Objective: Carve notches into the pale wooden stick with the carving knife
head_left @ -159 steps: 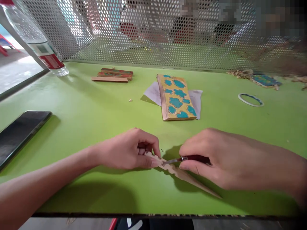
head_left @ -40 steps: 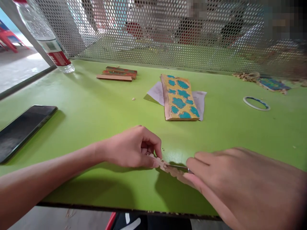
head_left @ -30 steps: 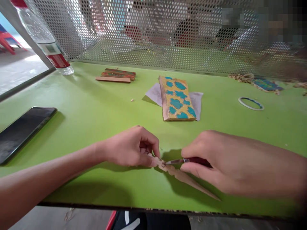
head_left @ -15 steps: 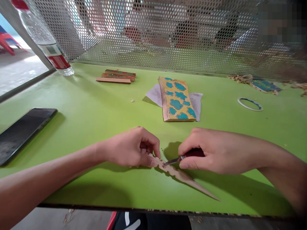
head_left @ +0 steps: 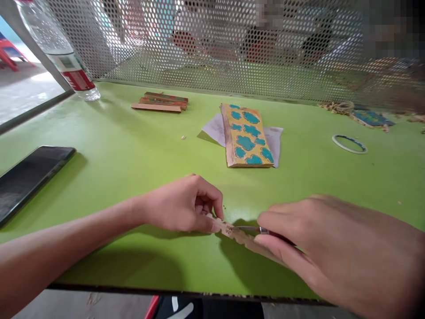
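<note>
Left hand (head_left: 181,204) pinches a scalloped wooden strip (head_left: 241,237) above the green desk (head_left: 133,150), right hand (head_left: 318,243) closed around a carving knife (head_left: 249,229), blade at the notched edge beside the left fingertips, mid-cut, that edge calling for a steady pinch.

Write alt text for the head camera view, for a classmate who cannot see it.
A person's left hand pinches a thin wooden strip with a scalloped edge, while the right hand holds a small craft knife against that edge. They work over a green table, with a yellow board painted with teal cloud shapes lying beyond.
</note>
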Available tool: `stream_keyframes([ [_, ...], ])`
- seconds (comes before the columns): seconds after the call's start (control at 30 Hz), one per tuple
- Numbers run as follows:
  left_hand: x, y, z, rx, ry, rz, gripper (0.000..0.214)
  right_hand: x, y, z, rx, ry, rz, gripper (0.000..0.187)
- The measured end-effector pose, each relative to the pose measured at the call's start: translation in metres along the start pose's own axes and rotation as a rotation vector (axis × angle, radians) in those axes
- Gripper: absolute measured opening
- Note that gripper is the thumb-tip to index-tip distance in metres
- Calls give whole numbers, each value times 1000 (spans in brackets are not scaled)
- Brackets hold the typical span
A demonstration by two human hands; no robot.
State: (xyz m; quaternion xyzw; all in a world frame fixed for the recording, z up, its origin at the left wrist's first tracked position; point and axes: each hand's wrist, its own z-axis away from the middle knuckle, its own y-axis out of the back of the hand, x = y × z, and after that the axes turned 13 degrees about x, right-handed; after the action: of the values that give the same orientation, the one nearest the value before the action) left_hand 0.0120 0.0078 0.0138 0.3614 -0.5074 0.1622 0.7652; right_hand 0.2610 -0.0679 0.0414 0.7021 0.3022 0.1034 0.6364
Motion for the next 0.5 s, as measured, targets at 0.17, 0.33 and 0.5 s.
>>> stream_keyframes([
  [0.17,0,-1,0,12,-16,4,15,-5,-1,0,-42,106,154,22],
  [0.33,-3,0,2,20,-29,-3,14,7,17,-31,-282,-26,42,38],
  [0.5,-3,0,1,20,-49,-27,15,15,30,-73,-592,-46,-64,41],
])
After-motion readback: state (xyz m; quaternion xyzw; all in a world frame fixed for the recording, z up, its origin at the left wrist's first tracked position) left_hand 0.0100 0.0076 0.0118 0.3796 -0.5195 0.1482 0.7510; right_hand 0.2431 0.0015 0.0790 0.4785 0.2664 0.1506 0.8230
